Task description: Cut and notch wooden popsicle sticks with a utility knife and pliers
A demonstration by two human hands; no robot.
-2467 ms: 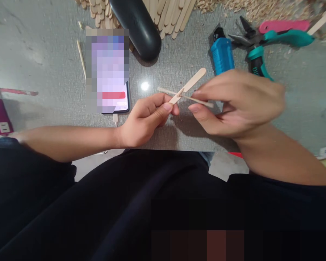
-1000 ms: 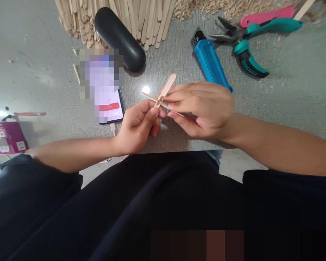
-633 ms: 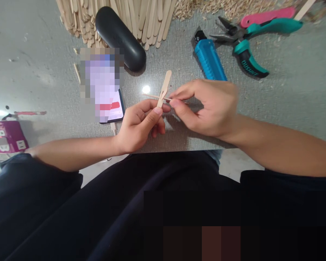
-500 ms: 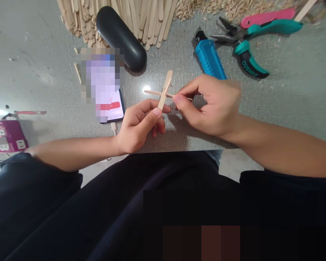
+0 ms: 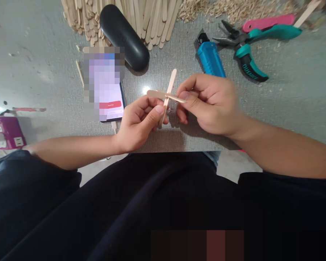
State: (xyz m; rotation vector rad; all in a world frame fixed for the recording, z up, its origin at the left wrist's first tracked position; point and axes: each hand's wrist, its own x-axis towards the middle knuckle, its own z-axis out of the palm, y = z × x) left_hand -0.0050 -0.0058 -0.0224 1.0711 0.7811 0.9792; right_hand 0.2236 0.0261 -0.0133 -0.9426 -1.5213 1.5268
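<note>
My left hand pinches the lower end of an upright wooden craft stick between thumb and fingers. A second craft stick crosses it near the middle, making an X shape. My right hand grips the right end of that crossing stick with thumb and forefinger. Both sticks meet between my hands, above the grey table. How they join at the crossing is too small to make out.
Behind my hands lie a black case, a phone with a cable, and a pile of craft sticks. A blue utility knife, pliers, a pink-handled tool and wood shavings are at right. A purple power strip sits far left.
The sticks have turned in my hands: the crossing stick now shows its broad face at the left, while the upright one looks narrower. My right fingers have shifted slightly right.
</note>
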